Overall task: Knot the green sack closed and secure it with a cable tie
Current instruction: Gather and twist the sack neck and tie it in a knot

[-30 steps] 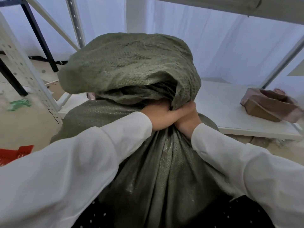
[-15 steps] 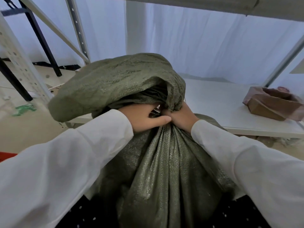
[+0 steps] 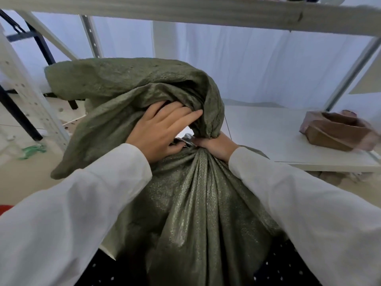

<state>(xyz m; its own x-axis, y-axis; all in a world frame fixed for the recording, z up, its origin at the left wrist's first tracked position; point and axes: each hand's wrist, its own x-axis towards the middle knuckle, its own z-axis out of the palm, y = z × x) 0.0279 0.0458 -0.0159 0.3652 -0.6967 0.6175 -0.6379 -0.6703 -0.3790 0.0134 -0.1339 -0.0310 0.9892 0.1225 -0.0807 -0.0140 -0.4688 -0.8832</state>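
Observation:
The green sack (image 3: 198, 203) stands full right in front of me, its woven cloth gathered into a tight neck near the middle of the view. The loose top of the sack (image 3: 123, 91) flops over to the left in a big fold. My right hand (image 3: 216, 144) is clenched on the gathered neck from the right. My left hand (image 3: 162, 129) has its fingers spread and pushed into the loose top fold just above the neck. I see no cable tie.
A white low shelf (image 3: 278, 137) lies behind the sack, with a torn brown cardboard box (image 3: 338, 133) on its right end. White perforated rack posts (image 3: 26, 96) and black legs stand left. A green scrap (image 3: 33, 150) lies on the floor.
My left hand has let go of the neck and spread its fingers up into the loose top. The top fold has dropped lower and swung left. My right hand stays on the neck.

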